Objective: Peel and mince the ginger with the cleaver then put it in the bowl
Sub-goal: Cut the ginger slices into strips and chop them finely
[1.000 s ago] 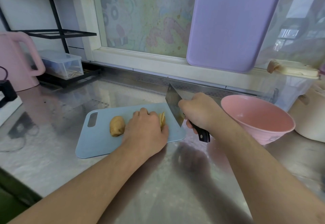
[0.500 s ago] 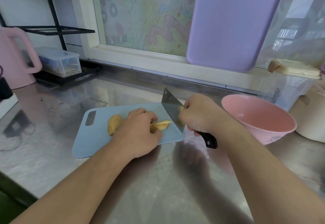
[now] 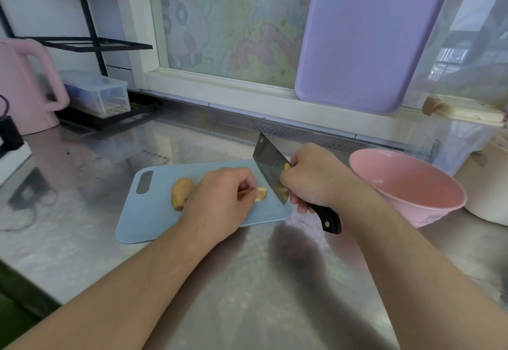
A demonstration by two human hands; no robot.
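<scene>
Pink kettle (image 3: 26, 85) at left edge; clear lidded box (image 3: 96, 92) on black wire rack (image 3: 90, 44) at upper left; lilac board (image 3: 368, 33) propped against cartoon-papered window (image 3: 231, 19), upper right; cream pot (image 3: 489, 184) at far right.

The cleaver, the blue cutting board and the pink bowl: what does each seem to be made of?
The cleaver: blade looks like polished steel, grey and reflective; the handle is black with a rivet, plastic or wood, hard to tell. The blue cutting board: probably plastic, thin, matte, uniform colour, moulded grip slot. The pink bowl: likely plastic or melamine, smooth with a soft sheen.
</scene>
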